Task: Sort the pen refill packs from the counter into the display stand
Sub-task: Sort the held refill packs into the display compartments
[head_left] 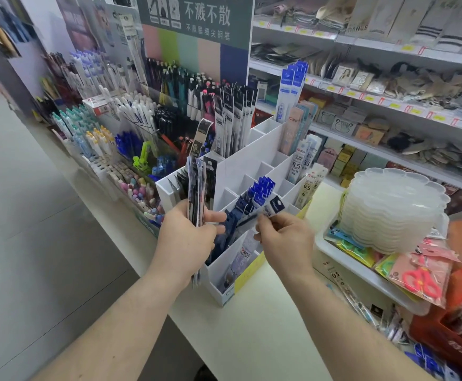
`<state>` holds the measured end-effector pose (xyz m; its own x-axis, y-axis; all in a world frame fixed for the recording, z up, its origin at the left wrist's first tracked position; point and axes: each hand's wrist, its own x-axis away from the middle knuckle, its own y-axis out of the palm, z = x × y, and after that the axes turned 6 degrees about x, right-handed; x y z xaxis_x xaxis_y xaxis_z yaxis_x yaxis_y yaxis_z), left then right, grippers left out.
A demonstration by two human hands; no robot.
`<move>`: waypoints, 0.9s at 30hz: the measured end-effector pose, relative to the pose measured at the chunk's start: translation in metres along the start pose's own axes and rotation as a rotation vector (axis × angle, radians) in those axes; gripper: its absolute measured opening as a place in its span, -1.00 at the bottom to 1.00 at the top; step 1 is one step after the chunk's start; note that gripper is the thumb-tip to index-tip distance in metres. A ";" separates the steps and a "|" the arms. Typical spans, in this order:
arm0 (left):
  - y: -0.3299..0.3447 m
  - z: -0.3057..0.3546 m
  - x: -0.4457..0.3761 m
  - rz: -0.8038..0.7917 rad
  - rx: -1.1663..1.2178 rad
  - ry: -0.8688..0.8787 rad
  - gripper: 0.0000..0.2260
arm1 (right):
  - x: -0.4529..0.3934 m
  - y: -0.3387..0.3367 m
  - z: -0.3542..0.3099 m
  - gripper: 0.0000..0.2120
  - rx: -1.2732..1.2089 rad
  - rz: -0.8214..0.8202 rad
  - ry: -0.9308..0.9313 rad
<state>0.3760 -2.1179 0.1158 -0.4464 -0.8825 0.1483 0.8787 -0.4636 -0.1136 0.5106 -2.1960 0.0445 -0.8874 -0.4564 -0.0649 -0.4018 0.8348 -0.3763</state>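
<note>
A white display stand (263,149) with stepped compartments sits on the counter, several slots holding refill packs. My left hand (188,235) grips an upright bundle of refill packs (196,185) at the stand's left side. My right hand (285,240) pinches one dark refill pack (272,207) by its top, tilted over a front compartment that holds dark blue packs (232,224). Blue-topped packs (261,188) stand in the slot behind. More loose refill packs (361,303) lie on the counter at the right.
A pen rack (131,127) stands to the left behind the stand. A white tray (361,273) at the right carries stacked clear plastic lids (394,204) and packaged scissors (419,276). Store shelves (389,78) run behind. The counter edge (131,257) falls to the floor at left.
</note>
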 end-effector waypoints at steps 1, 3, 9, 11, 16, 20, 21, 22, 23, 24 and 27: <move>0.000 0.000 0.000 -0.004 0.000 -0.001 -0.69 | -0.001 0.005 0.003 -0.71 0.034 -0.013 -0.014; 0.000 0.001 0.000 -0.013 0.001 -0.004 -0.71 | -0.003 0.016 0.010 -0.72 0.103 -0.048 -0.052; -0.004 -0.001 -0.002 -0.022 -0.003 -0.003 -0.71 | -0.004 0.031 0.018 -0.74 0.500 -0.187 -0.141; -0.004 -0.001 -0.003 -0.024 0.002 -0.002 -0.72 | -0.006 0.034 0.018 -0.74 0.596 -0.220 -0.138; -0.002 -0.001 -0.004 -0.041 0.017 -0.013 -0.73 | -0.012 0.035 0.013 -0.76 0.685 -0.263 -0.124; 0.001 -0.001 -0.005 -0.061 0.010 -0.016 -0.71 | -0.016 0.019 0.007 -0.86 0.581 -0.319 -0.086; 0.002 0.000 -0.005 -0.067 0.009 -0.015 -0.71 | -0.017 0.011 0.006 -0.88 0.529 -0.269 -0.069; 0.002 0.001 -0.005 -0.071 0.008 -0.013 -0.72 | -0.019 0.005 0.006 -0.89 0.479 -0.189 -0.054; 0.003 0.001 -0.005 -0.072 0.006 -0.011 -0.72 | -0.021 0.000 0.006 -0.90 0.435 -0.098 -0.039; 0.004 0.002 -0.005 -0.074 0.005 -0.009 -0.71 | -0.024 -0.003 0.007 -0.90 0.402 -0.022 -0.026; 0.006 0.003 -0.002 -0.082 0.008 0.001 -0.71 | -0.031 -0.002 0.008 -0.85 0.341 0.038 -0.026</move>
<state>0.3825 -2.1184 0.1178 -0.5170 -0.8417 0.1556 0.8405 -0.5336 -0.0936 0.5410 -2.1854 0.0395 -0.8925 -0.4383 -0.1062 -0.2662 0.7022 -0.6603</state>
